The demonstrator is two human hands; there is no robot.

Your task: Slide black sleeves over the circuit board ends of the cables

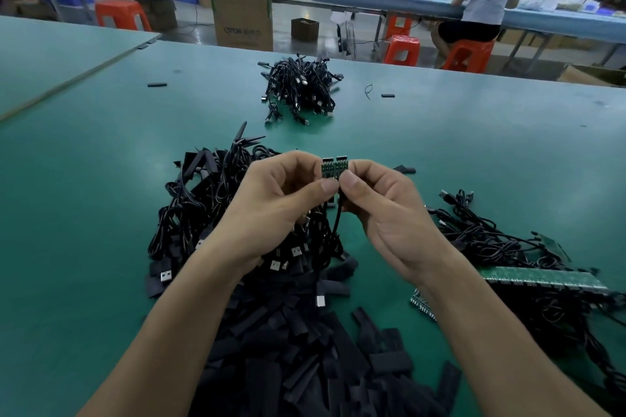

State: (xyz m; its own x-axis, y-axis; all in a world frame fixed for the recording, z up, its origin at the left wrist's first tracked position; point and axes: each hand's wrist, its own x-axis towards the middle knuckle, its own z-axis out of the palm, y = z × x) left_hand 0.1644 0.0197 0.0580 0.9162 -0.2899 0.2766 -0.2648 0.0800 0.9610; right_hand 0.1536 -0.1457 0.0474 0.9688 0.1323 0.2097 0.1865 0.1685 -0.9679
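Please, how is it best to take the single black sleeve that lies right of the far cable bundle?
Probably from above, pinching the sleeve across its middle, gripping its two long edges. It lies flat on the table, long side running left to right, apart from the cable bundle.

Bare green table [84, 230] lies open on your left, and in the strip between the near heaps and the far cable bundle [299, 88]. Near that bundle lie only one stray sleeve piece [157, 84] and another [388, 95]. Below your left hand [271, 200] and right hand [389, 210], which pinch two circuit boards [333, 167], a cable heap [189, 210] and the sleeve pile [298, 349] cover the surface. On your right, tangled cables [501, 244] and a board strip [542, 278] block the near table.
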